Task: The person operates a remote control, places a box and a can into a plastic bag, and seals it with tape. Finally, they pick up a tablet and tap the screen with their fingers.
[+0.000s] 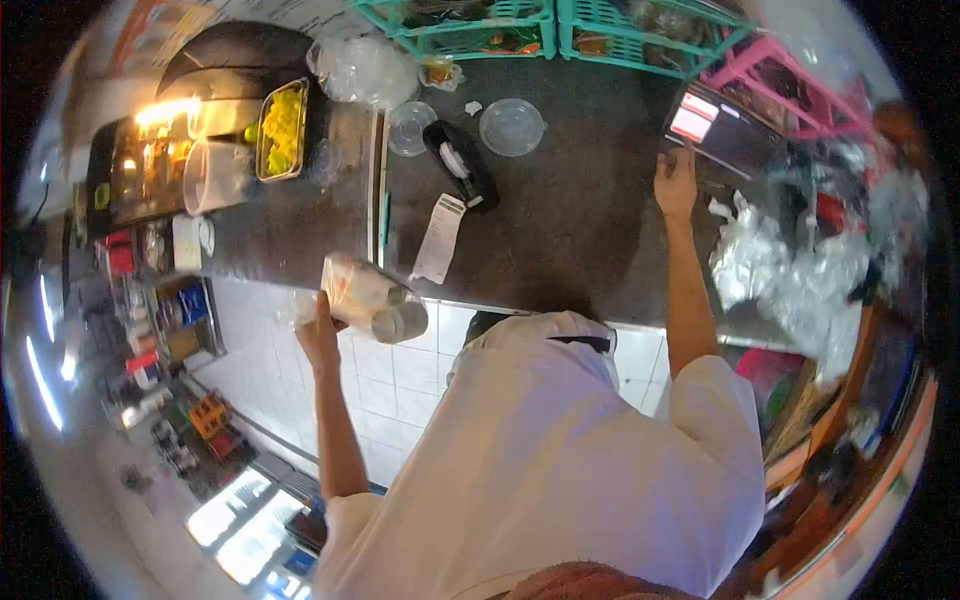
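Note:
My left hand [322, 332] is closed on the gathered top of a clear plastic bag [362, 290], which hangs off the counter's front edge with round containers inside. At the right, my right hand [676, 182] has its fingers stretched out, a fingertip at the lower edge of a dark tablet [735, 135] with a lit red and white panel. Between the hands, a printed receipt [438, 240] lies on the dark counter [570, 220], just below a black handheld device [462, 165]. Two clear round lids [512, 127] [411, 128] lie near the device.
Green baskets [480, 35] and a pink basket [790, 80] stand along the back. Plastic bags [790, 260] pile up at the right. At the left are a tray of yellow-green food [284, 130], a white container [215, 177] and clear bags [365, 72].

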Tool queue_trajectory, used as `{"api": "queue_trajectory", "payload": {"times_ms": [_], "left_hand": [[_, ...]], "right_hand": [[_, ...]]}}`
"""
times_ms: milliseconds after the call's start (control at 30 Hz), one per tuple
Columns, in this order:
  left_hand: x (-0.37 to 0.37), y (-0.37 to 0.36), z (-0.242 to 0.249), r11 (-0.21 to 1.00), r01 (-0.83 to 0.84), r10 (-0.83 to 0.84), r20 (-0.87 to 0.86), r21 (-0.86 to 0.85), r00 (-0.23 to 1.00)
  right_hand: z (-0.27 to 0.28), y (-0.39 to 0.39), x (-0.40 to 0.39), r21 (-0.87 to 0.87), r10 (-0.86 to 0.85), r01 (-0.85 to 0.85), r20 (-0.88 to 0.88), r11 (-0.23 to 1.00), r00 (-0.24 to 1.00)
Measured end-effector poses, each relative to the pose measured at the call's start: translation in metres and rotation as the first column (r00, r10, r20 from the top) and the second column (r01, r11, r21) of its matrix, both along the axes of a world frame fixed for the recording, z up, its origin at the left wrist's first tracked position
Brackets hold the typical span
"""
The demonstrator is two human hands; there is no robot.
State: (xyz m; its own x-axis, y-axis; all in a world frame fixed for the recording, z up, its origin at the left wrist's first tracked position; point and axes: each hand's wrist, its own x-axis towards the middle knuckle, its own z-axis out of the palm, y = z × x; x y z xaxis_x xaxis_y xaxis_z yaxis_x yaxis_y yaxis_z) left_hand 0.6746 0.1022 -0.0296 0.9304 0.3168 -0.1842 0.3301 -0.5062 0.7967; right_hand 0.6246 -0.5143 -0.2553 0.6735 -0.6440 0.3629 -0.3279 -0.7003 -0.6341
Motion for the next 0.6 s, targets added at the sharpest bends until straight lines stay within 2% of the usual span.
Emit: {"api": "queue_trajectory", "payload": {"times_ms": [33, 67, 133, 167, 200, 233, 267, 300, 367, 400, 433, 467, 500, 533, 567, 600], "left_hand": [[0.007, 0.018, -0.017, 0.989, -0.036, 0.036, -0.006, -0.145, 0.999], [0.009, 0.046, -0.035, 0.983, -0.052, 0.05, -0.015, -0.178, 0.999], [0.03, 0.091, -0.079, 0.942, -0.207, 0.175, -0.139, -0.265, 0.975], [0.03, 0.081, -0.072, 0.847, -0.012, 0.013, -0.002, -0.532, 1.0], [0.039, 0.096, -0.085, 0.854, -0.146, 0.114, -0.093, -0.499, 0.989], [0.049, 0.124, -0.113, 0.834, -0.184, 0.152, -0.104, -0.52, 0.983], [0.058, 0.149, -0.136, 0.957, -0.025, 0.009, -0.054, -0.29, 0.998], [0.066, 0.174, -0.157, 0.993, 0.114, -0.114, -0.024, -0.023, 0.993], [0.086, 0.169, -0.162, 0.979, 0.148, -0.143, -0.045, 0.14, 0.989], [0.096, 0.165, -0.163, 0.962, 0.163, -0.154, -0.057, 0.221, 0.986], [0.107, 0.183, -0.177, 0.987, 0.117, -0.112, -0.046, 0.107, 0.993], [0.117, 0.202, -0.192, 0.998, 0.066, -0.066, -0.038, -0.007, 0.997], [0.124, 0.206, -0.206, 0.933, -0.129, 0.114, -0.063, -0.336, 0.991], [0.123, 0.193, -0.192, 0.86, -0.219, 0.208, -0.076, -0.46, 0.975], [0.131, 0.237, -0.211, 0.938, 0.12, -0.133, -0.017, -0.326, 0.991], [0.135, 0.224, -0.206, 0.976, 0.219, -0.219, -0.035, 0.01, 0.975]], "right_hand": [[-0.002, 0.015, -0.003, 0.107, -0.026, 0.038, -0.106, 0.994, 0.994], [-0.009, 0.033, -0.01, 0.204, -0.057, 0.1, -0.208, 0.974, 0.977], [-0.011, 0.068, -0.022, 0.447, -0.062, 0.157, -0.22, 0.881, 0.973], [-0.026, 0.072, -0.03, 0.366, -0.046, 0.155, -0.289, 0.918, 0.956], [-0.026, 0.071, -0.036, 0.392, -0.102, 0.238, -0.338, 0.889, 0.936], [-0.022, 0.066, -0.044, 0.428, -0.137, 0.305, -0.379, 0.851, 0.915], [-0.015, 0.049, -0.056, 0.345, -0.235, 0.375, -0.383, 0.861, 0.893], [-0.008, 0.026, -0.064, 0.262, -0.323, 0.434, -0.376, 0.862, 0.868], [0.016, -0.024, -0.082, 0.076, -0.462, 0.501, -0.286, 0.862, 0.839], [0.01, -0.061, -0.087, 0.062, -0.566, 0.587, -0.199, 0.807, 0.8], [0.019, -0.093, -0.091, -0.02, -0.646, 0.661, -0.236, 0.75, 0.726], [0.014, -0.138, -0.101, -0.157, -0.63, 0.61, -0.213, 0.777, 0.747], [0.036, -0.161, -0.1, -0.135, -0.678, 0.667, -0.229, 0.733, 0.699], [0.067, -0.174, -0.094, -0.15, -0.69, 0.677, -0.254, 0.721, 0.678], [0.076, -0.197, -0.093, -0.245, -0.663, 0.616, -0.266, 0.749, 0.7], [0.079, -0.223, -0.092, -0.332, -0.633, 0.545, -0.285, 0.77, 0.72]]}}
